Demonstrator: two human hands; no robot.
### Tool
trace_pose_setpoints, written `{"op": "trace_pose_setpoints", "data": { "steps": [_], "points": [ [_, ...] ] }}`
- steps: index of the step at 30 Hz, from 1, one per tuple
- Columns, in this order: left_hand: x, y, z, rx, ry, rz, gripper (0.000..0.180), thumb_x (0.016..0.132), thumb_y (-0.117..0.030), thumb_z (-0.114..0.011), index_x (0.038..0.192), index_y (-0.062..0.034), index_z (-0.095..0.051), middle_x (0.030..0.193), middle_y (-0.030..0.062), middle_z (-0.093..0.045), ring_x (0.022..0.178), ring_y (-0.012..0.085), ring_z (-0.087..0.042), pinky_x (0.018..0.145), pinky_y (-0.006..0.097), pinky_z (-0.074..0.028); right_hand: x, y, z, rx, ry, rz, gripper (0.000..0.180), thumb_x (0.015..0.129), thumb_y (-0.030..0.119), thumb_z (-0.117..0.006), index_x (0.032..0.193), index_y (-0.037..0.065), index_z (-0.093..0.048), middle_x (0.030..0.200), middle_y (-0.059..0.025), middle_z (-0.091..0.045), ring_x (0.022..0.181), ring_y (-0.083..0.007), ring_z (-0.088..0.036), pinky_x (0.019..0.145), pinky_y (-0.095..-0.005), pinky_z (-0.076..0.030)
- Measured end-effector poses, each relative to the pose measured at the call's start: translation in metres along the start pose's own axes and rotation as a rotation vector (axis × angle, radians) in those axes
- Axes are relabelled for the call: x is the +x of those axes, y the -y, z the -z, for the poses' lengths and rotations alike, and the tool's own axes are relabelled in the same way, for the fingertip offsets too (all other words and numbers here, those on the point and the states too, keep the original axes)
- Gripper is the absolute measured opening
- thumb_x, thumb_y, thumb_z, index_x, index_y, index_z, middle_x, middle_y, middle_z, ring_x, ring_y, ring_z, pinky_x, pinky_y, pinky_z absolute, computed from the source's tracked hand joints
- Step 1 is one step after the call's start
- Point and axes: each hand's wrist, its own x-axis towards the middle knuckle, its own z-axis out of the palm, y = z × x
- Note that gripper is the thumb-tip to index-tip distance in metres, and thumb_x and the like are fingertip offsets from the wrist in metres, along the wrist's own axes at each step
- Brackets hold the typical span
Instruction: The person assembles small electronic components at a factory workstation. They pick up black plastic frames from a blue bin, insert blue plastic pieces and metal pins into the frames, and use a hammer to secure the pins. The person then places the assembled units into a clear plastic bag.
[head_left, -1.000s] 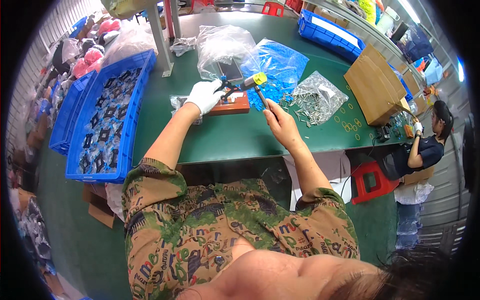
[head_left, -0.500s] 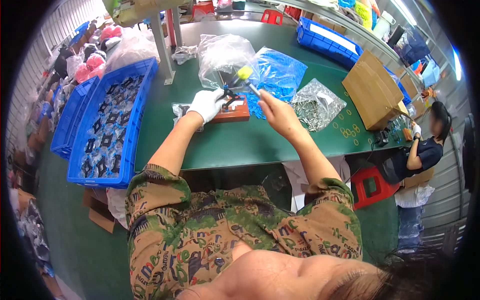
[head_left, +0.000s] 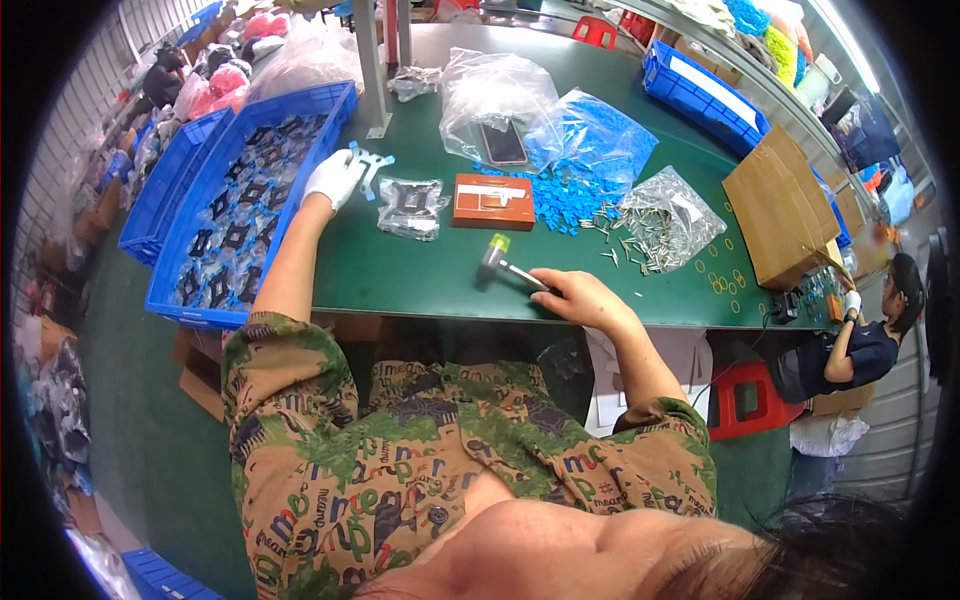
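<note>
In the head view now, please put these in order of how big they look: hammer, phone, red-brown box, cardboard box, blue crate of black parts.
Largest to smallest:
1. Blue crate
2. Cardboard box
3. Red-brown box
4. Phone and hammer: too alike to rank

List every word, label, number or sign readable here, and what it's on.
Patterned shirt: multicoloured words, not copied out here.
Red-brown box: pale markings, too small to read.
Clear bag with metal pins: whitish patch, possibly a label, too blurred to tell.
</note>
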Motion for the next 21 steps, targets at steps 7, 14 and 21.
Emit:
{"op": "trace_pose_setpoints", "data": {
  "steps": [7,14,21],
  "points": [
    [-0.027,-0.020,-0.006,0.344,-0.052,0.200,0.048,0.099,-0.042,-0.058,0.134,-0.0103,-0.065,0.136,0.0181,-0.066,0.127,0.0341,-0.061,0.108,0.045,-0.047,0.037,0.018,0.013,-0.443,-0.013,0.095,0.030,0.091,0.032,-0.074,0.113,0.013,-0.072,0.105,-0.0111,-0.067,0.103,-0.0347,-0.066,0.088,-0.0477,-0.053],
    [-0.104,-0.032,-0.026,-0.067,-0.546,-0.180,0.032,0.097,-0.023,-0.068,0.125,-0.0074,-0.071,0.132,0.0160,-0.068,0.124,0.0333,-0.063,0.110,0.042,-0.046,0.136,0.069,-0.001,-0.371,-0.259,0.472,0.026,0.094,0.027,-0.071,0.116,0.014,-0.070,0.106,-0.0102,-0.066,0.108,-0.0330,-0.065,0.091,-0.0480,-0.049],
    [-0.210,-0.059,-0.053,-0.455,-0.377,-0.131,0.025,0.099,-0.009,-0.066,0.122,-0.0013,-0.071,0.121,0.0120,-0.073,0.110,0.0197,-0.069,0.100,0.032,-0.053,0.240,0.087,-0.057,-0.514,-0.177,0.526,0.022,0.093,0.019,-0.066,0.114,0.019,-0.074,0.105,-0.0067,-0.067,0.104,-0.0286,-0.067,0.087,-0.0443,-0.047]
  ]
}}
